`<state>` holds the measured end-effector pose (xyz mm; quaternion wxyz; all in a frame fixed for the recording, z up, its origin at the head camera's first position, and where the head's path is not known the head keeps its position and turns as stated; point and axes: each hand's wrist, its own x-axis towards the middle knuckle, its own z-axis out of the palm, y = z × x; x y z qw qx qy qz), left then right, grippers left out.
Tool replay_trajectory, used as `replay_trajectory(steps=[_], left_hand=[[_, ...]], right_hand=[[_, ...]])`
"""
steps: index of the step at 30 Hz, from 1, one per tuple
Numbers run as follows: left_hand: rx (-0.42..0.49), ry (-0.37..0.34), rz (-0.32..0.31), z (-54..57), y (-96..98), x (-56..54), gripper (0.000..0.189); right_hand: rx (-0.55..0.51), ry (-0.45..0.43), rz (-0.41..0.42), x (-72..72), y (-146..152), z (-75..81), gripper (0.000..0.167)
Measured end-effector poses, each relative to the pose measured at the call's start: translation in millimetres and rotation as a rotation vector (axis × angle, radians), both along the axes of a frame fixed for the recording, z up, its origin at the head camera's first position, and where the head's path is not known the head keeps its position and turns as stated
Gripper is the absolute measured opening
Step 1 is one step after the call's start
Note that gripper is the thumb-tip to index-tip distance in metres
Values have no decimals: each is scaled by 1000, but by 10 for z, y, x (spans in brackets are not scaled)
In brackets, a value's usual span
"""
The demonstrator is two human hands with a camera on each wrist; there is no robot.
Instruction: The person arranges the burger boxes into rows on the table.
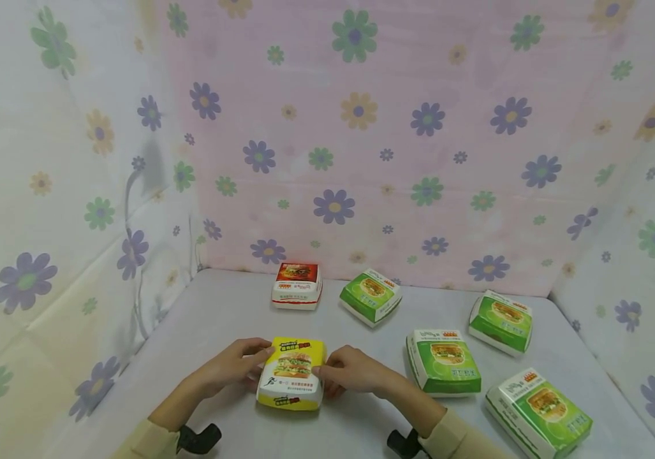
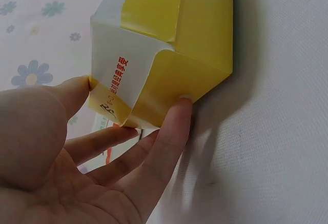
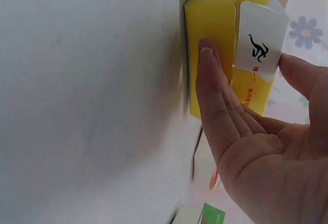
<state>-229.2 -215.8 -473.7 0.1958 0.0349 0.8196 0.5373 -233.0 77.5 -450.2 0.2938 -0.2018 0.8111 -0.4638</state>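
Note:
A yellow and white burger box [image 1: 293, 376] sits near the front of the table, its printed burger picture facing up. My left hand [image 1: 238, 366] grips its left side. In the left wrist view the thumb is at the lid's edge and the fingertips [image 2: 179, 114] press the yellow side of the box [image 2: 200, 34]. On the opposite side, my right hand [image 1: 356, 371] holds the box with the thumb on top. Its fingers [image 3: 211, 78] lie along the yellow side wall in the right wrist view. The box's far side is hidden in the head view.
A red and white burger box [image 1: 296, 287] stands at the back of the white table [image 1: 212, 312]. To its right is a green box [image 1: 371, 296]. More green boxes stand at right: one [image 1: 501, 322] farther back, one [image 1: 444, 363] mid-table, one [image 1: 539, 411] in front. Flowered cloth [image 1: 333, 159] encloses the table.

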Motion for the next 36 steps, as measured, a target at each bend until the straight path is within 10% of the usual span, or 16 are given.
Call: replay_trajectory(steps=[36], left_hand=[[7, -15, -57, 72, -280, -516, 71]], right_hand=[[37, 82, -63, -340, -264, 58, 36]])
